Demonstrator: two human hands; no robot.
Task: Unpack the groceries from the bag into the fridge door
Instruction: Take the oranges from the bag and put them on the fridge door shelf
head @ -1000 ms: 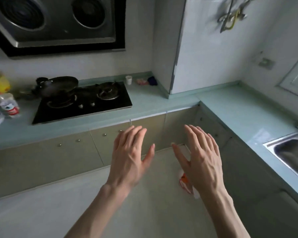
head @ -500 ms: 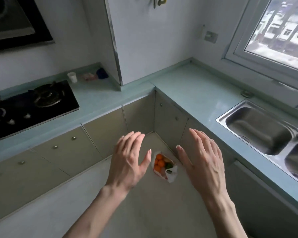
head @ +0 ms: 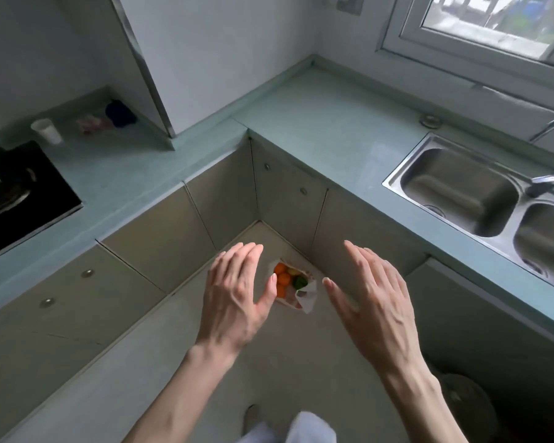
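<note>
Head view: floor bag point(head: 304, 298) holds oranges point(head: 282, 278); both hands' fingers point(head: 237, 263) spread, holding nothing.

Left hand point(head: 235, 298): we hold it out in front of us, back up, fingers point(head: 237, 260) straight and close together, thumb out to the side, holding nothing.
Right hand point(head: 376, 302): out too, tipped a bit on its side, fingers straight, holding nothing.
Arms: both bare, stretched forward and down.

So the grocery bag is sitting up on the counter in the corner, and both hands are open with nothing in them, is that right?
Not quite. The head view shows the grocery bag on the floor in the corner below the counter. The left hand and right hand are open and empty.
</note>
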